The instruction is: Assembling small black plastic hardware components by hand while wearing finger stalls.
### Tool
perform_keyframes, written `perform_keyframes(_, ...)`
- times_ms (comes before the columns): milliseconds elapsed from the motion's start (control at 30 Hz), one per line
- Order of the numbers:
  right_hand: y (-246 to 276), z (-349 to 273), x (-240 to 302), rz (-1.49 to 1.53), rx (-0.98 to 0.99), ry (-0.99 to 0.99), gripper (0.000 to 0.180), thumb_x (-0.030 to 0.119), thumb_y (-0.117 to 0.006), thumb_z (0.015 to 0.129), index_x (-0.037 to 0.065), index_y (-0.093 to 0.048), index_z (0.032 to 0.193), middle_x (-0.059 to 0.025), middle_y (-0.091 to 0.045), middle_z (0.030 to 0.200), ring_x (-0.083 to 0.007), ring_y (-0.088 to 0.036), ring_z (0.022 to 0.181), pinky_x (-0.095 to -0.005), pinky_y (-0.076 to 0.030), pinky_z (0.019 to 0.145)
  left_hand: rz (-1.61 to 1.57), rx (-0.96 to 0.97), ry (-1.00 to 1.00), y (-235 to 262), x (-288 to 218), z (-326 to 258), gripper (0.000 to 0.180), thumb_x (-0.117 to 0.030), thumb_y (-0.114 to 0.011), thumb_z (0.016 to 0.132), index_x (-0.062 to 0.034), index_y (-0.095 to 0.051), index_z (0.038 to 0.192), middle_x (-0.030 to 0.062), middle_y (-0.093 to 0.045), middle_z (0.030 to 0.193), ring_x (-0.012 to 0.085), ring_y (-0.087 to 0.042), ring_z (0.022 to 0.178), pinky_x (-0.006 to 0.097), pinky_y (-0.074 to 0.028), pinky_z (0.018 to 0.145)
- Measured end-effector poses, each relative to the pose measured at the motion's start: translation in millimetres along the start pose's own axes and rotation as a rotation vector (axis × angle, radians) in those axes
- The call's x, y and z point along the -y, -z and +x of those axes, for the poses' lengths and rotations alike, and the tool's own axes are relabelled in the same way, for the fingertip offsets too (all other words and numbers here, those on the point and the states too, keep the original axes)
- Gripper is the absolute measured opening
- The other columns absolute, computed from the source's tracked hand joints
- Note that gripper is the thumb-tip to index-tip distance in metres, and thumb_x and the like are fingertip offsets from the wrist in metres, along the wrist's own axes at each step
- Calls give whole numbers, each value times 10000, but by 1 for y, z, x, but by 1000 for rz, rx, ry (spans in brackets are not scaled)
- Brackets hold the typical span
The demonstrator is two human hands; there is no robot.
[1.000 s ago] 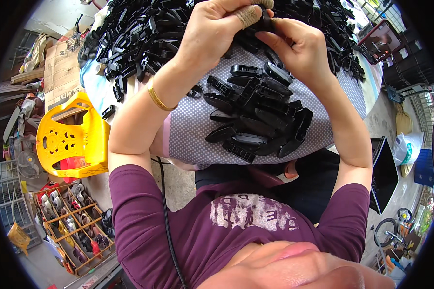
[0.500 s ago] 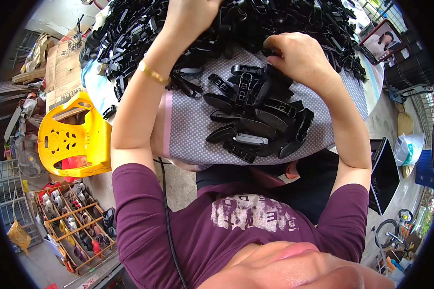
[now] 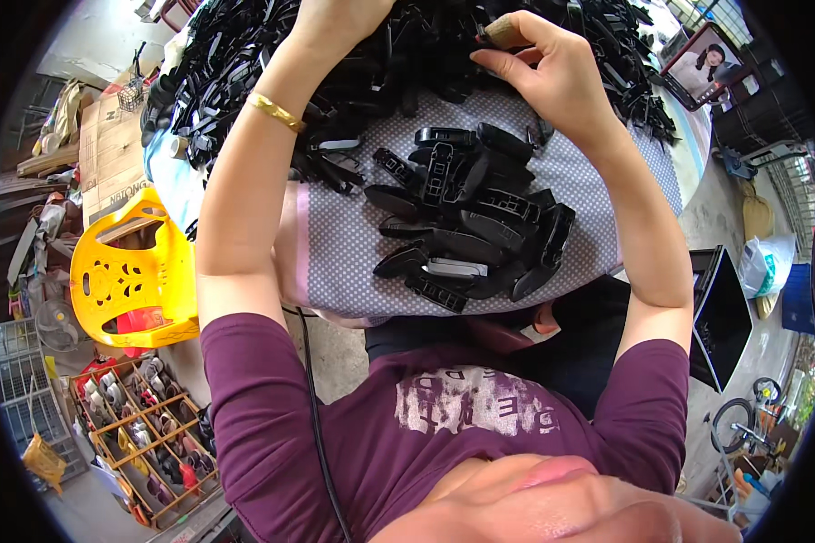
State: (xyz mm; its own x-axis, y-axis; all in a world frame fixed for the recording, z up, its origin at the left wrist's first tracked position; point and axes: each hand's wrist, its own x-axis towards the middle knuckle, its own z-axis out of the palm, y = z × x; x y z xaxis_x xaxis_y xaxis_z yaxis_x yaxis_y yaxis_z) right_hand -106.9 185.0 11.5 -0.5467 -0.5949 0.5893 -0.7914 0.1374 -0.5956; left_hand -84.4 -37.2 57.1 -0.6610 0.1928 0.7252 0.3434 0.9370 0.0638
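A large heap of black plastic pieces point(image 3: 231, 81), curved and slotted, covers the far part of the table. My left hand point(image 3: 349, 18) reaches over that heap at the upper edge; its fingers are cut off or hidden. My right hand point(image 3: 548, 72) is bent in a pinch at the heap's near side. Its index finger wears a tan wrap, and a small dark thing shows at the fingertips, too unclear to name. Nearer to me lies a smaller pile of black plastic parts point(image 3: 489, 226), some oval and smooth, some with open frames, on a dotted grey cloth point(image 3: 335, 262).
To the left stands a yellow plastic chair point(image 3: 136, 271), with a wooden shoe rack point(image 3: 145, 434) below it. A phone or tablet point(image 3: 704, 65) is propped at the table's far right. A black cable point(image 3: 310, 389) runs down beside my left arm. A dark flat panel point(image 3: 720, 317) stands at right.
My right hand has moved up and away from the small pile to the big heap's edge. My left hand has shifted slightly left and farther out of view. The whole view has shifted a little.
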Motion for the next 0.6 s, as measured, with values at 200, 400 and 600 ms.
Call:
perform_keyframes(200, -8, 2, 15, 113, -118, -53, 204, -42, -644, 800, -26, -588, 995, -105, -623, 907, -109, -607, 776, -254, -500, 686, -51, 79, 121, 27, -29, -11, 205, -26, -633, 749, 52, -621, 938, 199, -589, 923, 360, -569, 889, 392, -458, 829)
perform_keyframes(400, -14, -3, 31, 270, -186, 26, 291, -23, -649, 819, -25, -566, 1099, -95, -635, 959, -128, -614, 854, -264, -504, 751, -190, 234, 74, 44, -52, -19, 186, 15, -618, 735, 81, -629, 909, 209, -589, 922, 365, -579, 864, 358, -481, 783)
perform_keyframes(600, -21, -4, 16, 510, -194, -119, 300, -52, -633, 835, -22, -559, 1125, -55, -633, 999, -118, -619, 876, -238, -504, 775, -1103, 136, 445, 22, -64, -24, 314, 93, -601, 797, 42, -552, 1103, 51, -607, 948, 96, -573, 854, 222, -481, 773)
